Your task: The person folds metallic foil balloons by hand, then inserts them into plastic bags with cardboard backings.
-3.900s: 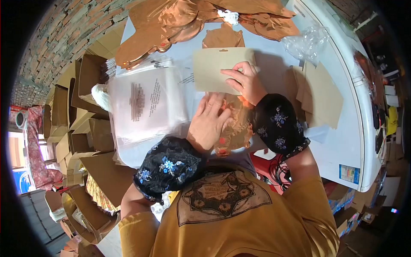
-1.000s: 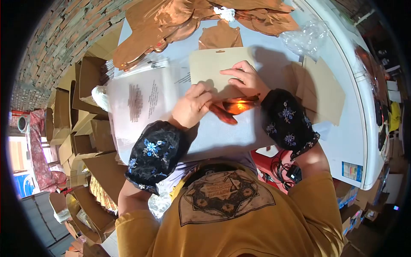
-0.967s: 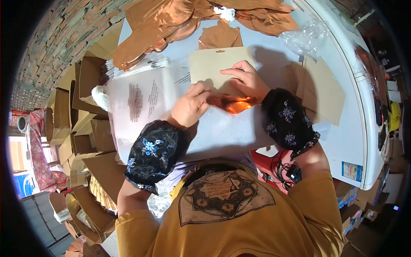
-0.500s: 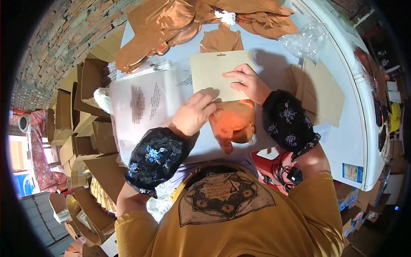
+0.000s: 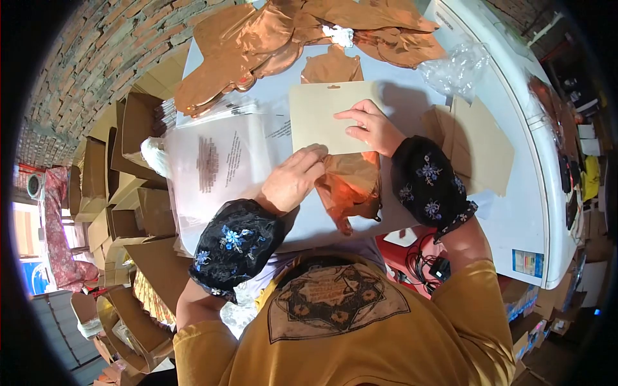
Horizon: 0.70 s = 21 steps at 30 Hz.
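Observation:
A beige card with a hang slot at its top edge lies over a shiny copper-coloured foil piece, which shows above and below it. My left hand has its fingers bent together at the card's lower left corner, by the foil; what the fingertips pinch, if anything, is hidden. My right hand rests on the card's right side with its fingers apart. Left of the card lies a stack of clear printed plastic bags.
Large copper foil shapes spread along the table's far edge around a white bit. Crumpled clear plastic and more beige cards lie to the right. Cardboard boxes stand left of the table.
The lower part of the foil below the card has shifted shape and folded narrower. My left hand has moved slightly, its fingers still at the card's lower corner.

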{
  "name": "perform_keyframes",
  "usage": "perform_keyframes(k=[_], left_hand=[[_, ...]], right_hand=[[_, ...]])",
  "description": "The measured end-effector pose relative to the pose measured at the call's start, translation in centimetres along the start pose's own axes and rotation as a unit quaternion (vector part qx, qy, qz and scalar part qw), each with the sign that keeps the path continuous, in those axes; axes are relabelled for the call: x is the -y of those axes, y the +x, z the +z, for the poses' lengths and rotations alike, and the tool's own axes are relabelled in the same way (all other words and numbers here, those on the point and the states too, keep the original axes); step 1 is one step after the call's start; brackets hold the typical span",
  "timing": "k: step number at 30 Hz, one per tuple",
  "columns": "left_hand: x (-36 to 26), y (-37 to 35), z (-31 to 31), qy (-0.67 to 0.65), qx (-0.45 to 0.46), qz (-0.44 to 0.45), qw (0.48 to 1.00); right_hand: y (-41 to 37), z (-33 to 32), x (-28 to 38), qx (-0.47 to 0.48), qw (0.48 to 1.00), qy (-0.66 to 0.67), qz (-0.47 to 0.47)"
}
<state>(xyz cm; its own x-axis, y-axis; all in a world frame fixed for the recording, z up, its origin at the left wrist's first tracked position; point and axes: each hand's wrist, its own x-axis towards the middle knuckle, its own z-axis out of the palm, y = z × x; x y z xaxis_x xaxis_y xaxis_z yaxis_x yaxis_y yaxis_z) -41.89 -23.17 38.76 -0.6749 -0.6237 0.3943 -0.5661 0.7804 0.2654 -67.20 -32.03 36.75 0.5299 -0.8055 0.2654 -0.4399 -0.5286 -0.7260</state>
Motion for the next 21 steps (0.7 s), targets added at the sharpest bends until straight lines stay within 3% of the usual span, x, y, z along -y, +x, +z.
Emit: perform_keyframes(k=[5, 9, 10, 11, 12, 15, 19, 21], left_hand=[[0.7, 0.2, -1.0, 0.05, 0.022, 0.039, 0.998], [2.1, 0.7, -0.1, -0.084, 0.008, -0.053, 0.995], [2.3, 1.2, -0.2, -0.142, -0.005, -0.097, 0.985], [3.0, 1.2, 0.1, -0.138, 0.041, -0.215, 0.966], [3.3, 1.6, 0.4, -0.184, -0.025, -0.206, 0.961], [3.9, 1.8, 1.3, -0.138, -0.013, -0.275, 0.951], [3.5, 2.5, 1.9, -0.094, -0.027, -0.298, 0.95], [3.2, 2.7, 2.2, -0.074, -0.035, -0.31, 0.947]], right_hand=[[-0.1, -0.2, -0.3, 0.023, 1.0, -0.004, 0.0], [0.0, -0.4, -0.7, 0.026, 0.998, -0.05, -0.033], [0.2, 0.2, -2.9, 0.039, 0.995, 0.087, 0.004], [0.4, 1.4, -5.9, 0.052, 0.972, 0.223, 0.043], [0.1, 0.8, -5.1, 0.04, 0.978, 0.188, 0.078], [-0.5, -0.5, -4.1, 0.011, 0.984, 0.098, 0.149], [-0.5, -0.5, -4.5, -0.071, 0.99, 0.089, 0.079], [0.2, -1.2, -3.8, -0.091, 0.993, -0.061, -0.04]])
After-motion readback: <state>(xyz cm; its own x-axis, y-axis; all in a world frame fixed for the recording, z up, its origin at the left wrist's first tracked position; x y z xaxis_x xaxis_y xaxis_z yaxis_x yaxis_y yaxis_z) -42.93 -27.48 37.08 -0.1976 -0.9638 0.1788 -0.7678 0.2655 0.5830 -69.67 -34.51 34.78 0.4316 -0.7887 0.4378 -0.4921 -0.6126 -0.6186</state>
